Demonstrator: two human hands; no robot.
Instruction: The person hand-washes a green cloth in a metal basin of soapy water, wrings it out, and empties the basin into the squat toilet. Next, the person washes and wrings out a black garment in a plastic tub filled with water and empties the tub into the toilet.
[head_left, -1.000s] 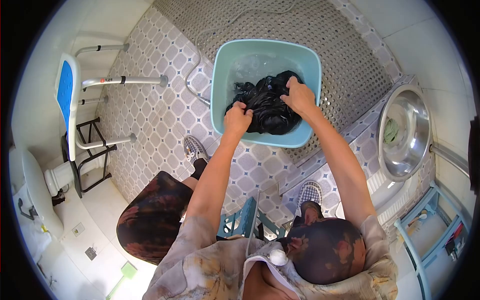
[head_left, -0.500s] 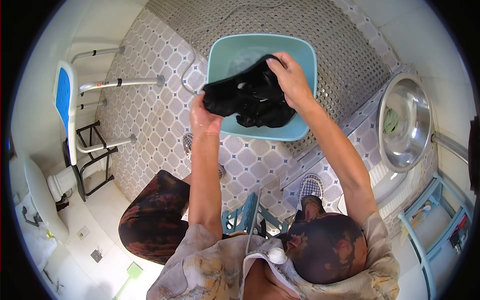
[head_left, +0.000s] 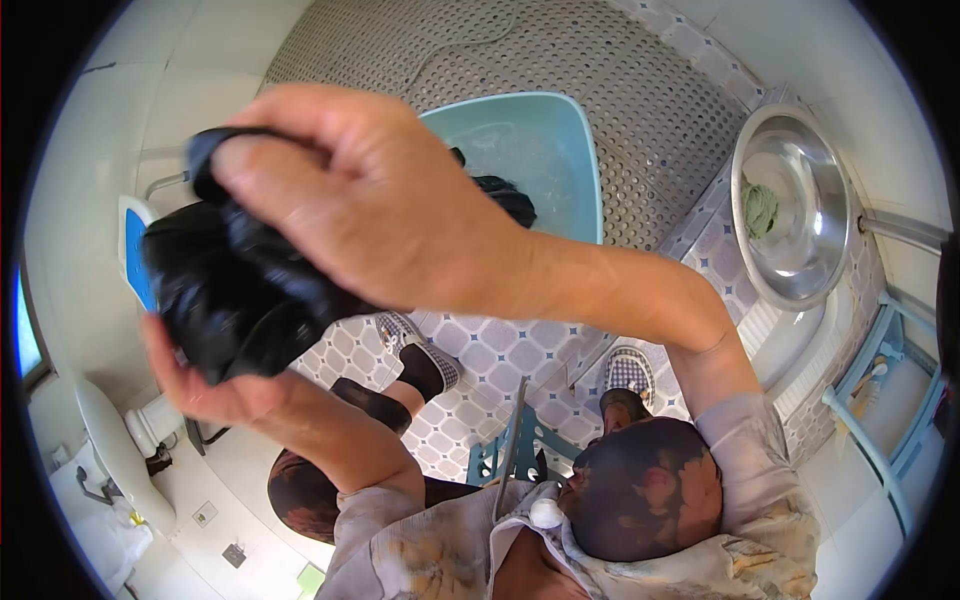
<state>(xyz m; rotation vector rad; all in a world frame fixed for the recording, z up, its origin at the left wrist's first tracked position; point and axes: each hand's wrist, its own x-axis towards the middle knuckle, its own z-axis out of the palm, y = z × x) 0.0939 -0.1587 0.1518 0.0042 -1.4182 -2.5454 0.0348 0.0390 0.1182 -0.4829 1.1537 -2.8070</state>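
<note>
A wet black garment (head_left: 245, 290) is raised at the left, close to the camera, bunched up. My right hand (head_left: 370, 200) reaches across to the left, its thumb and fingers closed on the garment's upper edge. Below it, my left hand (head_left: 220, 395) grips the garment's lower side; part of its fingers is hidden by the cloth. Behind my right forearm stands the light-blue basin (head_left: 595, 180), with water and more dark cloth (head_left: 508, 200) in it. My right hand and wrist hide the basin's near left part.
A steel bowl (head_left: 745, 220) with a green cloth (head_left: 760, 210) in it is at the right. Beyond it is a blue rack (head_left: 845, 410). A perforated mat (head_left: 640, 110) lies under the basin. A blue-seated chair (head_left: 135, 250) and a washbasin (head_left: 115, 450) are at the left.
Both hands have moved left and up toward the camera with the black garment, away from over the basin. The garment is now more bunched. The view has shifted, and dark cloth shows in the basin.
</note>
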